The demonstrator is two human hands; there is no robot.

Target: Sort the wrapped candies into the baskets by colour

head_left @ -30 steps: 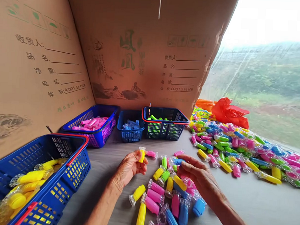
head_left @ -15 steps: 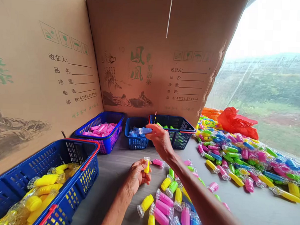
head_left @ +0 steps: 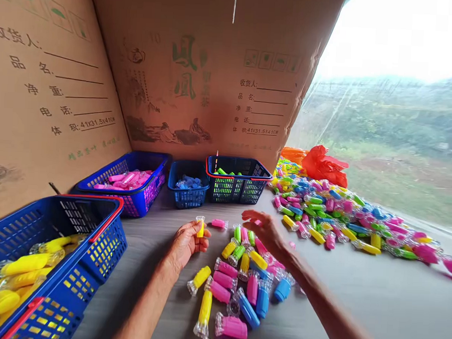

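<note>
My left hand is shut on a small yellow plastic capsule with a clear end, held upright in its fingers. A pink capsule lies just beyond those fingers. My right hand hangs open and empty over the far edge of a loose pile of pink, blue, yellow and green capsules, and I cannot tell whether it touches any.
Four blue plastic baskets stand at left and back, holding yellow, pink, blue and green capsules. A large capsule spread and a red plastic bag lie at right. Cardboard panels rise behind the grey table.
My right hand has come back from the small blue basket to the pile, and the blue capsule it held is gone from it. My left hand keeps the yellow capsule.
</note>
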